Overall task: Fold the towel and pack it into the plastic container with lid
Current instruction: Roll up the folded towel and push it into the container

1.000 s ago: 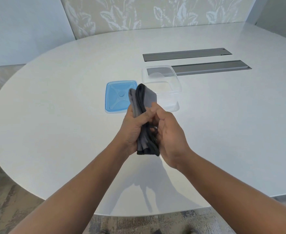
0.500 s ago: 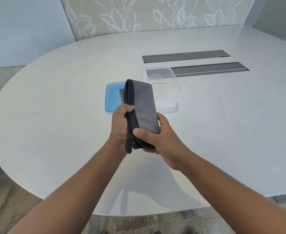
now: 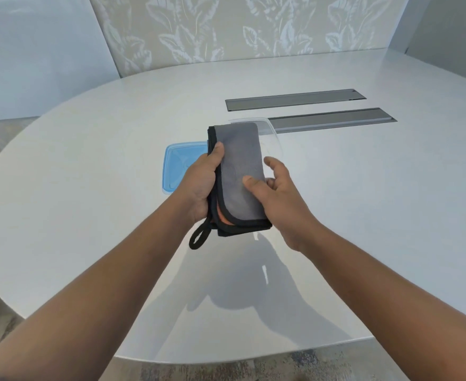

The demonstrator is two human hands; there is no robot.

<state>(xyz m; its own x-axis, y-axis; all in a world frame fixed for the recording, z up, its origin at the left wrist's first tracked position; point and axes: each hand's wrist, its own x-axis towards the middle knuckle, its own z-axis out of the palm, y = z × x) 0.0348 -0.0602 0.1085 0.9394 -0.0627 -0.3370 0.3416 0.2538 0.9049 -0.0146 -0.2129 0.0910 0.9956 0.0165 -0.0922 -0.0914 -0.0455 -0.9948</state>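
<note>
While folded, grey towel (image 3: pixel 238 171) shows black edging.

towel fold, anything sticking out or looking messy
Slightly. The folded grey towel with black trim is gripped by the left hand, but its black hanging loop dangles free below the near corner, and an orange inner layer peeks out there. The right hand touches its surface.

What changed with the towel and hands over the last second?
The towel turned from edge-on to flat side up and moved forward over the container. The right hand loosened, thumb resting on top; the left hand still grips it. Lid and container stayed put.
</note>
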